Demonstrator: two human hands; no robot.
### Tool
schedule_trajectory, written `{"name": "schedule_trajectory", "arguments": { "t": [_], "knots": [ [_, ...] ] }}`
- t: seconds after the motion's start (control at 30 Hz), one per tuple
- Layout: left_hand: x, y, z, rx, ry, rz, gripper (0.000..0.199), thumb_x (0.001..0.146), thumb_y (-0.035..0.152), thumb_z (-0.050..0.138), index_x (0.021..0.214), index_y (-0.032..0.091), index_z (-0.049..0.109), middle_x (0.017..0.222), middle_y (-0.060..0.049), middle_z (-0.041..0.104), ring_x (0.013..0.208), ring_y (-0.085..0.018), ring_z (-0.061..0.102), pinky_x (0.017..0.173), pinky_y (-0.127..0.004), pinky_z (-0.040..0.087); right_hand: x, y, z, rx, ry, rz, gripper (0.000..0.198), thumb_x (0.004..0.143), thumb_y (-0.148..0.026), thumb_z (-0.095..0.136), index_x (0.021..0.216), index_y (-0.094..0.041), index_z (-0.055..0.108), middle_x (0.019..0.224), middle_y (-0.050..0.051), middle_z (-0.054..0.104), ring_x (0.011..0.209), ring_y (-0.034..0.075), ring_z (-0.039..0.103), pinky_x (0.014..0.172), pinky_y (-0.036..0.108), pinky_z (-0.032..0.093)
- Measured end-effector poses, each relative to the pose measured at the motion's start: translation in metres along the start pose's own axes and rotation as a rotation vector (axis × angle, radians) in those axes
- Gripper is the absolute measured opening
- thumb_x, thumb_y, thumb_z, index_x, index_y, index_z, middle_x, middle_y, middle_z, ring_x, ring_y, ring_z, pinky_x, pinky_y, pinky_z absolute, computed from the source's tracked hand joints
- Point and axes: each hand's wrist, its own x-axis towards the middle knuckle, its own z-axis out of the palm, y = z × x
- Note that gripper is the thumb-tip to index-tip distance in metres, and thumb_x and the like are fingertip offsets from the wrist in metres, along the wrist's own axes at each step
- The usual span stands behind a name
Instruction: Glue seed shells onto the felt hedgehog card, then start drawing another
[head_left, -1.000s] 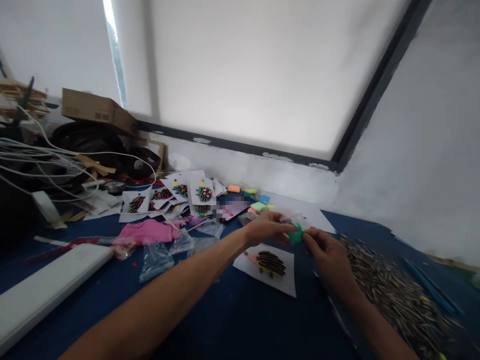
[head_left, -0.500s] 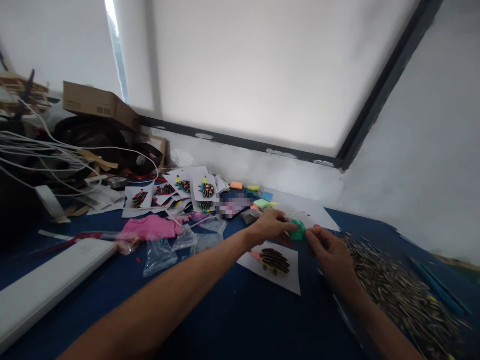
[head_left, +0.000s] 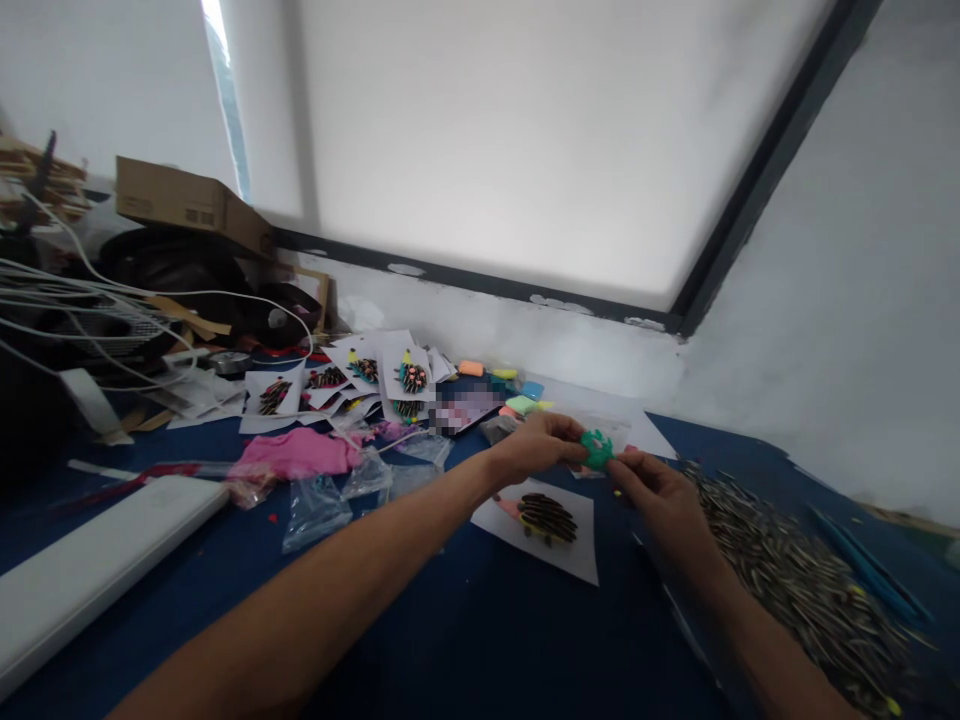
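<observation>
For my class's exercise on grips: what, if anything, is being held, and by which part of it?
A green piece: the left hand holds its left edge. The right hand is at its lower right edge; whether it grips there is unclear.

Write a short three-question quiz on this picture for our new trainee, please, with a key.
1. Multiple choice: what colour is the small piece between the fingertips of the left hand and the right hand? A) pink; B) green; C) orange.
2. True or false: the heap of thin pieces lies to the right of the hedgehog card.
3. Fill the gap: the cardboard box sits on the picture's ____ side.

Key: 1 B; 2 true; 3 left.
</observation>
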Motion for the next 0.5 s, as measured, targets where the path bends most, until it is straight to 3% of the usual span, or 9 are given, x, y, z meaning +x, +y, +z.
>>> {"name": "schedule_trajectory", "arguments": {
  "t": [0.27,0.5],
  "knots": [
    [0.0028,-0.0045,-0.0095,0.073,-0.075,0.006,0.016,0.07,0.006,0.064,0.084,0.011,0.07,0.073,-0.002,0.066,0.064,-0.007,0.056,0.065,-0.02,0.046,0.0002,-0.0027,-0.0022,0.06,-0.016,0.043,0.044,0.057,-0.06,0.075,0.066,-0.018,0.063,0.054,-0.003,0.054,0.05,0.011,0.046,0.044,0.023,0.035],
    [0.0012,-0.007,-0.0052,0.117,-0.09,-0.055,0.025,0.078,0.031,0.069,0.09,0.009,0.07,0.075,-0.005,0.067,0.064,-0.01,0.06,0.063,-0.023,0.049,0.0007,0.0005,-0.0004,0.116,0.029,0.054,0.049,0.054,-0.063,0.075,0.063,-0.018,0.061,0.054,-0.002,0.054,0.049,0.011,0.047,0.046,0.024,0.039]
  ]
}}
